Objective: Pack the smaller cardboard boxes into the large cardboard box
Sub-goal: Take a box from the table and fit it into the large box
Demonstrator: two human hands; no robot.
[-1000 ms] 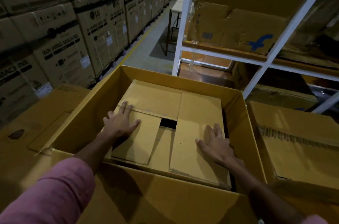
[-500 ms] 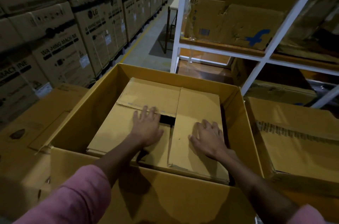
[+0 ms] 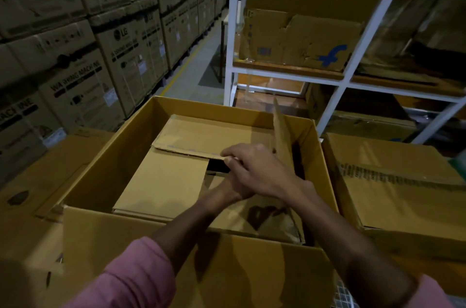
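Observation:
The large cardboard box (image 3: 108,156) stands open in front of me. A smaller cardboard box (image 3: 164,181) lies inside and nearly fills it. Its right flap (image 3: 282,136) stands upright; the far flap (image 3: 206,136) and left flap lie flat, with a dark gap between them. My right hand (image 3: 257,169) reaches across to the middle, fingers curled over the far flap's near edge, thumb under it. My left hand (image 3: 233,193) lies beneath the right one, its fingers hidden.
Another closed cardboard box (image 3: 393,186) sits close on the right, and a flat one (image 3: 37,181) on the left. Behind stands a white metal rack (image 3: 232,55) with worn cartons. Stacked washing-machine cartons (image 3: 75,68) wall the left side of an aisle (image 3: 196,60).
Both hands left the flat flaps and came together at the box's middle. The right flap swung up to upright. My right hand now pinches the far flap's edge, crossing over the left.

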